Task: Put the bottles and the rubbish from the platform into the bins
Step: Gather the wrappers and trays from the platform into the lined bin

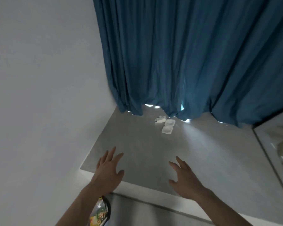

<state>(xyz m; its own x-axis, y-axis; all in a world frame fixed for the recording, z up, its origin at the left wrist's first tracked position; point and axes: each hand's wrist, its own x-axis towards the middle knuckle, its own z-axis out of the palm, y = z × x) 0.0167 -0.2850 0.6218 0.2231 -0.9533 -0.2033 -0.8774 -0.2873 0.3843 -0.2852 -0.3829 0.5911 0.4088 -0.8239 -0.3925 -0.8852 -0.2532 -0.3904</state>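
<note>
Reaching over the bench [137,154], both the left hand [108,172] and the right hand [185,178] were empty, fingers spread wide; the white rubbish [166,124] by the curtain [186,54] likely came next.

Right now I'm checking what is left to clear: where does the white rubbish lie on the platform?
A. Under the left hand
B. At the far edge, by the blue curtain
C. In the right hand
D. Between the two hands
B: the white rubbish lies far back by the blue curtain, beyond both open hands.
</note>
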